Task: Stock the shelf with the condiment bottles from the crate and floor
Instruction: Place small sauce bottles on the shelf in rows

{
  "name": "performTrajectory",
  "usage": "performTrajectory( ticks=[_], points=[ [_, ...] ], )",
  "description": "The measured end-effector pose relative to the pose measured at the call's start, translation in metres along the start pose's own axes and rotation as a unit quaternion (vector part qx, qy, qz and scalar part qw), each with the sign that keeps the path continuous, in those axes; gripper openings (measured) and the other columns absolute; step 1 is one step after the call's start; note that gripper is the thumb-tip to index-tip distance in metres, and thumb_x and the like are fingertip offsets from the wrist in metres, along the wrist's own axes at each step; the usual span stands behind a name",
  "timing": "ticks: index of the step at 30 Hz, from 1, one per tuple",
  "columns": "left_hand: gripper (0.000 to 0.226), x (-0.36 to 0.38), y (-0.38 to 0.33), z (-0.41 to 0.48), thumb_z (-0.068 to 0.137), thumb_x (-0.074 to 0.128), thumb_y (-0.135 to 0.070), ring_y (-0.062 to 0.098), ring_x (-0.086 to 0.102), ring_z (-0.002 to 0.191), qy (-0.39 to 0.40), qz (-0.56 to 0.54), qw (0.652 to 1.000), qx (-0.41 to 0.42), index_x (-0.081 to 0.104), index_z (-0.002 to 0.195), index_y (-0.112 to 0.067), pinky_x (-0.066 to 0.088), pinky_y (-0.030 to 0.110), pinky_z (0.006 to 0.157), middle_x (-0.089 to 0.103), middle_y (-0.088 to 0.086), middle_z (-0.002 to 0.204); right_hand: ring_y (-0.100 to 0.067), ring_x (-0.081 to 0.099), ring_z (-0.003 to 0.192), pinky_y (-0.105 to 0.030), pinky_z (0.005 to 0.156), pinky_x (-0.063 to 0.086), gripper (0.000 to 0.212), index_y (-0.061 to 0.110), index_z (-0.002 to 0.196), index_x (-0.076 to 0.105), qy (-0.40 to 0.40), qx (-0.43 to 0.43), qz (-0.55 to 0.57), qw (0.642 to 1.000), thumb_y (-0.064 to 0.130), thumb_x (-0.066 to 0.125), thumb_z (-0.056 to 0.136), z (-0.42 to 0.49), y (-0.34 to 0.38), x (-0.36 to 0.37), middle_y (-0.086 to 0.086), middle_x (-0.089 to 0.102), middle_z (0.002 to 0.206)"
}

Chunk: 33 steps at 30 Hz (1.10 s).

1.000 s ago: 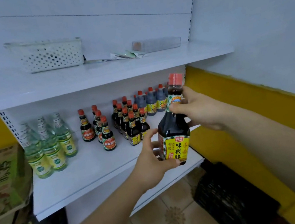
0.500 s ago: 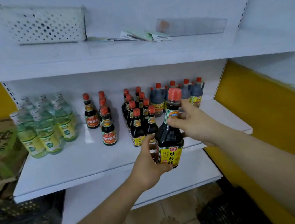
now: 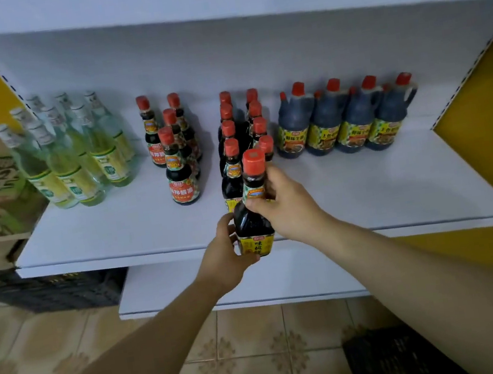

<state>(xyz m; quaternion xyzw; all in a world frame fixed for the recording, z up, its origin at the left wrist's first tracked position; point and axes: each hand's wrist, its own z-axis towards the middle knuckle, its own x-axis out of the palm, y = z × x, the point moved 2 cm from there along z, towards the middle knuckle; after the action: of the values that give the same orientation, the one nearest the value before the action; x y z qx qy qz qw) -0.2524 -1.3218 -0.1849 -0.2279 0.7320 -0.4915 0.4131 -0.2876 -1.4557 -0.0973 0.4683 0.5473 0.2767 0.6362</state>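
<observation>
Held upright at the shelf (image 3: 367,201) front edge: dark sauce bottle (image 3: 252,217), right hand (image 3: 286,206) closed round its neck, left hand (image 3: 227,259) cupping its base, matching red-capped row (image 3: 229,144) standing straight behind, farther in on the shelf.

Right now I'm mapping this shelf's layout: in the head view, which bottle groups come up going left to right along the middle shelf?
Clear bottles with green-yellow labels → dark bottles with red labels → two rows of dark yellow-labelled bottles → dark handled jugs.
</observation>
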Motion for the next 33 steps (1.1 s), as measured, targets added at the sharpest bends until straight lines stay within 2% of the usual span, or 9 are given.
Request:
performTrajectory(
  ticks=[3,8,12,19,24,33],
  points=[
    [0.071,-0.003,0.020,0.020,0.077,0.075,-0.012,0.010,0.053,0.105,-0.014,0.045,0.999,-0.001,0.035,0.135,-0.023,0.040,0.016,0.074,0.054,-0.013,0.108,-0.018,0.059,0.114,-0.045,0.101,0.046,0.052,0.035,0.130,0.044,0.004,-0.007,-0.002,1.000,0.021,0.066,0.084,0.020,-0.020,0.015,0.004,0.063,0.123],
    [0.077,0.001,0.049,0.053,0.076,0.076,-0.011,0.018,0.055,0.114,-0.019,0.061,0.998,-0.003,0.032,0.138,-0.022,0.048,0.031,0.086,0.057,0.000,0.126,-0.021,0.058,0.116,-0.046,0.102,0.045,0.056,0.030,0.135,0.040,-0.012,-0.012,-0.026,1.000,0.022,0.064,0.085,0.049,-0.049,0.030,0.001,0.061,0.126],
    [0.079,0.003,0.069,0.068,0.073,0.077,-0.008,0.022,0.058,0.112,-0.019,0.070,0.997,-0.005,0.034,0.138,-0.020,0.051,0.034,0.088,0.058,0.003,0.126,-0.026,0.060,0.111,-0.047,0.098,0.047,0.057,0.024,0.134,0.030,-0.025,-0.002,-0.056,0.998,0.018,0.063,0.087,0.062,-0.067,0.039,-0.006,0.061,0.125],
    [0.070,0.004,0.081,0.085,0.075,0.075,-0.008,0.013,0.059,0.091,-0.039,0.050,0.998,-0.001,0.039,0.134,-0.020,0.044,0.018,0.070,0.057,-0.010,0.104,-0.026,0.060,0.112,-0.047,0.099,0.047,0.056,0.022,0.133,0.033,-0.041,-0.009,-0.061,0.997,0.014,0.063,0.087,0.078,-0.075,0.053,-0.006,0.062,0.123],
    [0.070,0.008,0.084,0.094,0.077,0.074,-0.013,0.014,0.057,0.090,-0.043,0.055,0.998,-0.009,0.037,0.136,-0.023,0.042,0.024,0.073,0.058,-0.011,0.100,-0.025,0.061,0.110,-0.045,0.098,0.048,0.056,0.027,0.135,0.035,-0.057,-0.022,-0.075,0.995,0.018,0.063,0.088,0.082,-0.078,0.058,-0.003,0.064,0.120],
    [0.073,0.009,0.088,0.101,0.077,0.074,-0.014,0.020,0.060,0.099,-0.030,0.059,0.998,-0.016,0.033,0.137,-0.023,0.045,0.029,0.077,0.060,-0.008,0.107,-0.022,0.059,0.113,-0.042,0.097,0.048,0.063,0.030,0.141,0.030,-0.060,-0.031,-0.076,0.995,0.021,0.064,0.088,0.079,-0.082,0.056,0.000,0.063,0.122]
  ],
)
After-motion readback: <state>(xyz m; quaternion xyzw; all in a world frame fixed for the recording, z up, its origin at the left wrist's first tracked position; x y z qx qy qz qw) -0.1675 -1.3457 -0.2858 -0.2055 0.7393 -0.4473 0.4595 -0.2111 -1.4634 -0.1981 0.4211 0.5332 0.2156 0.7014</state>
